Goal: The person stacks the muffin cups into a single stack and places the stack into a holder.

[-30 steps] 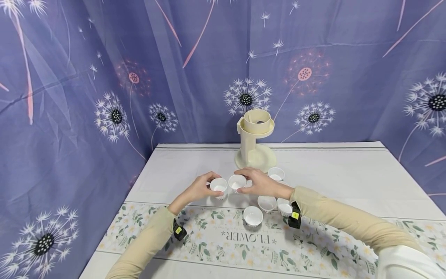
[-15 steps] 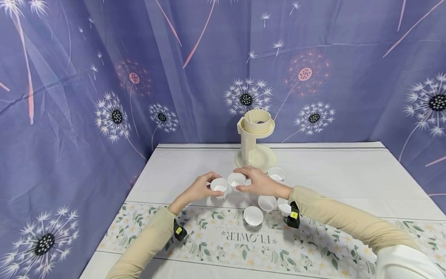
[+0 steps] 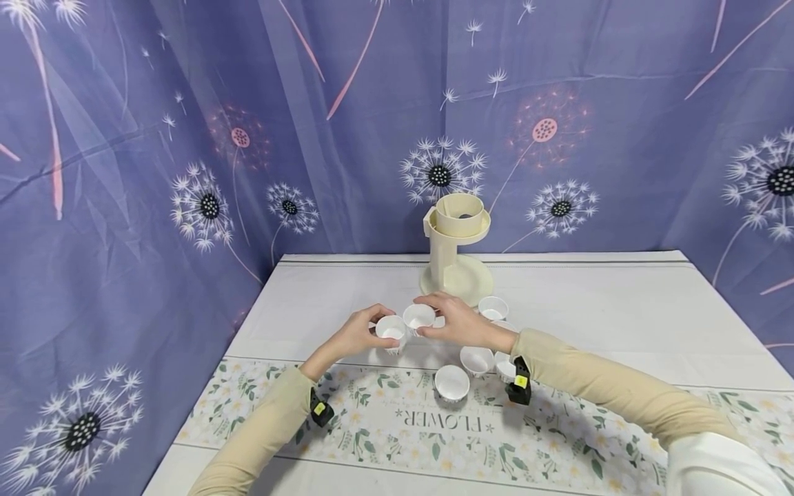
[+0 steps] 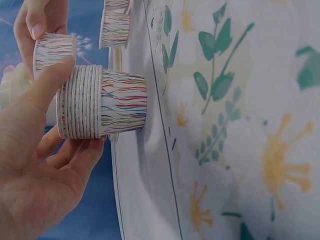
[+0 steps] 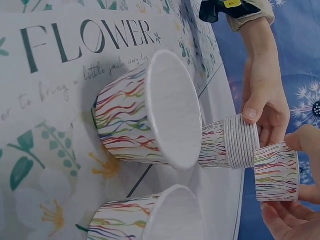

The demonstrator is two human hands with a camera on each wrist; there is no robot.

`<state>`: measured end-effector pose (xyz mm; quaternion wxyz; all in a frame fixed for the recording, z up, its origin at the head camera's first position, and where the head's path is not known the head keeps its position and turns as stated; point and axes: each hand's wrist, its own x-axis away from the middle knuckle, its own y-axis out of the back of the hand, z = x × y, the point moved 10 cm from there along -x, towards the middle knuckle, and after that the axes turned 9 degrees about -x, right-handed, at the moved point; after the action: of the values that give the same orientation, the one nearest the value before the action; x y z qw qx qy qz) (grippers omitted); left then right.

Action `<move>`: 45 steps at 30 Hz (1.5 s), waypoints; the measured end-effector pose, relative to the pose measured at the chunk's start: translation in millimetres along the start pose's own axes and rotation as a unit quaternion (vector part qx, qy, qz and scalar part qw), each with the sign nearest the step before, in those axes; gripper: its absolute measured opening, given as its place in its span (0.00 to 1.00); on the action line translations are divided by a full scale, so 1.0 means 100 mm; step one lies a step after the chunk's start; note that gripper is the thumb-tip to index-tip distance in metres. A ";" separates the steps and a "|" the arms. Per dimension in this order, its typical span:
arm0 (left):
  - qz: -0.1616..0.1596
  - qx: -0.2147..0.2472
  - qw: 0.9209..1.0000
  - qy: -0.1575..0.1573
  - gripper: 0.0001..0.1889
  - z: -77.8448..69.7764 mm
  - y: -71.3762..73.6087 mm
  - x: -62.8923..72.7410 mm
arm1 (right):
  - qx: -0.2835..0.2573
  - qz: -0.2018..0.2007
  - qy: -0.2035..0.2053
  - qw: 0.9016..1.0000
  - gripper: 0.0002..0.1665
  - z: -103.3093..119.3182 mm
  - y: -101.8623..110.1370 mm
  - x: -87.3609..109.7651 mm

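My left hand (image 3: 358, 333) grips a nested stack of paper cups (image 4: 102, 102), white inside with wavy coloured stripes outside. Several rims show one above another along the stack. In my right hand (image 3: 457, 321) is a single striped paper cup (image 5: 276, 172), pinched between thumb and fingers. It sits right beside the top of the stack, a little higher in the head view. Loose paper cups stand to the right and nearer to me; the closest one (image 3: 451, 384) stands on the floral band, and another cup (image 3: 477, 361) is just behind it. My right forearm partly covers some of them.
A cream plastic stand (image 3: 442, 258) with a round base and a ring-shaped top rises behind my hands. One more cup (image 3: 493, 308) stands near its base. The white tablecloth (image 3: 589, 303) has a printed floral band, and a blue dandelion curtain (image 3: 372, 138) hangs behind.
My right hand has shifted slightly up and to the left with its cup, closer over the stack's rim. The left hand and the standing cups have stayed put.
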<state>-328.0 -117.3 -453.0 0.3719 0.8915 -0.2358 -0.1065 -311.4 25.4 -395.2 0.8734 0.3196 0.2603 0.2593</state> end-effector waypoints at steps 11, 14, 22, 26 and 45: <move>-0.007 -0.018 1.000 0.001 0.28 -0.01 0.01 0.00 | -0.036 -0.009 0.017 0.999 0.37 0.06 0.01 -0.01; -0.009 -0.023 1.000 0.000 0.28 -0.02 0.01 0.00 | -0.052 -0.005 0.021 0.998 0.38 0.08 0.01 -0.01; -0.007 -0.032 0.999 0.002 0.27 -0.03 0.00 0.01 | -0.068 0.006 0.025 0.997 0.36 0.11 -0.03 -0.03; -0.010 -0.035 0.999 0.000 0.26 -0.04 0.01 0.01 | -0.072 0.014 0.030 0.997 0.35 0.14 -0.04 -0.04; -0.017 -0.053 0.998 -0.024 0.24 -0.07 0.00 0.00 | -0.045 0.040 0.041 0.997 0.34 0.19 -0.15 -0.11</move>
<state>-325.3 -112.6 -448.1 0.4106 0.8717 -0.2237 -0.1468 -303.2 0.6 -389.8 0.8647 0.2789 0.2706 0.3183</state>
